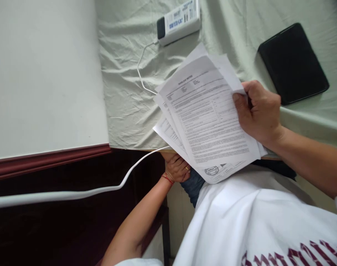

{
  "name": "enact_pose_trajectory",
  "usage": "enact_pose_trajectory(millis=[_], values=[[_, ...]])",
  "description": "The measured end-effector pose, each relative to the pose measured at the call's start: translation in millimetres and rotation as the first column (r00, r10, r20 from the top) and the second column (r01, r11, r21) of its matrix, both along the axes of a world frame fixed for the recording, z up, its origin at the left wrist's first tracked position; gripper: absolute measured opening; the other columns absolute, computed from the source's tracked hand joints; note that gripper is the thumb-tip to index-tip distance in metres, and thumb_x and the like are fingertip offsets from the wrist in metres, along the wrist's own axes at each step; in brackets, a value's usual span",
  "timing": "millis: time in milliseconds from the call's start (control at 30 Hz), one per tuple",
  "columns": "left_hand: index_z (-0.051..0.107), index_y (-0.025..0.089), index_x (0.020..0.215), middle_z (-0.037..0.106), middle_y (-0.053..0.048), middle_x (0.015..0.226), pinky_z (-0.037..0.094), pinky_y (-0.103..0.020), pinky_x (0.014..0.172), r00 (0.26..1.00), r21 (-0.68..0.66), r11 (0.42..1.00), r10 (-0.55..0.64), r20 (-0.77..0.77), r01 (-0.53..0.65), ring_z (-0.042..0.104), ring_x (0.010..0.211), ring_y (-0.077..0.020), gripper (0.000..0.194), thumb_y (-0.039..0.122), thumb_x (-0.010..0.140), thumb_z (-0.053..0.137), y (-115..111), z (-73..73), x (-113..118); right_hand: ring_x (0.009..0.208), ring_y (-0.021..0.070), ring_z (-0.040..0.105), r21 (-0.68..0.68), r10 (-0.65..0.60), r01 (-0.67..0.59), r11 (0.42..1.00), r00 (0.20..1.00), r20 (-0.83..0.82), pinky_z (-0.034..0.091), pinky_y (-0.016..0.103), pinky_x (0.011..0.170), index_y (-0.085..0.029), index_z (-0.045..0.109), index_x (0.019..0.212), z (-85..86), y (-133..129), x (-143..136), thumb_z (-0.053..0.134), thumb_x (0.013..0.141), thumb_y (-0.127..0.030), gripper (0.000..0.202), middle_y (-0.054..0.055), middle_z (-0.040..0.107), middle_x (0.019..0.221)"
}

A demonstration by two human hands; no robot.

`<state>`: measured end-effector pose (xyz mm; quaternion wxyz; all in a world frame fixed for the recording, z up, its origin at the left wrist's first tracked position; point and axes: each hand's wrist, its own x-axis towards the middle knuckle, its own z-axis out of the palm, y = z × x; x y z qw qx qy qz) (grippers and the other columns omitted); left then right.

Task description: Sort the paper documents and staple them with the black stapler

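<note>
By the right grip [261, 111], the papers [209, 118] are clasped over the edge of the table [121, 74] (the top sheet is stamped). The left grip [178, 168] is curled near the jeans [194, 184], partly covered; whether anything is held cannot be told. Beyond the papers are set a power bank [181, 24] and tablet [294, 64].

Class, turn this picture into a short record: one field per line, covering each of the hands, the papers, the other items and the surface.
Right hand: grips the papers at one side, thumb on top
Left hand: below the surface's edge, beside a denim-clad leg
Papers: several printed sheets, fanned; round stamp on the top one
White device: label on top, black end, cable attached
Black flat object: lying beyond the right hand
Surface: wrinkled pale green cloth
</note>
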<state>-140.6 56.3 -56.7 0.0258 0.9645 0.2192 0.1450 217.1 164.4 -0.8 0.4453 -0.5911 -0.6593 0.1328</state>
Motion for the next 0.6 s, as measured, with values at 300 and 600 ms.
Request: enact_pose_trajectory(millis=[300,600], values=[[0.071,0.019,0.085,0.074,-0.005,0.077,0.055,-0.044,0.092,1.0,-0.003,1.0,0.016,0.01,-0.016,0.069,0.077,-0.0223,0.015,0.022,0.081,0.057,-0.7,0.6,0.7,0.064,0.0148,0.054,0.061,-0.026,0.026,0.998,1.0,0.006,0.044,0.031,0.064,-0.021,0.06,0.099,-0.4,3.3,0.9,0.047,0.104,-0.031,0.018,0.0,0.061,0.077],[0.07,0.02,0.08,0.072,-0.004,0.074,0.054,-0.044,0.09,1.0,-0.001,1.0,0.014,0.015,-0.014,0.066,0.073,-0.0213,0.012,0.022,0.08,0.058,-0.3,0.1,0.7,0.06,0.0137,0.046,-0.004,-0.024,0.024,1.0,0.999,-0.044,0.04,0.031,0.062,-0.022,0.059,0.094,2.6,2.8,1.5,0.051,0.101,-0.033,0.016,-0.001,0.058,0.074]])
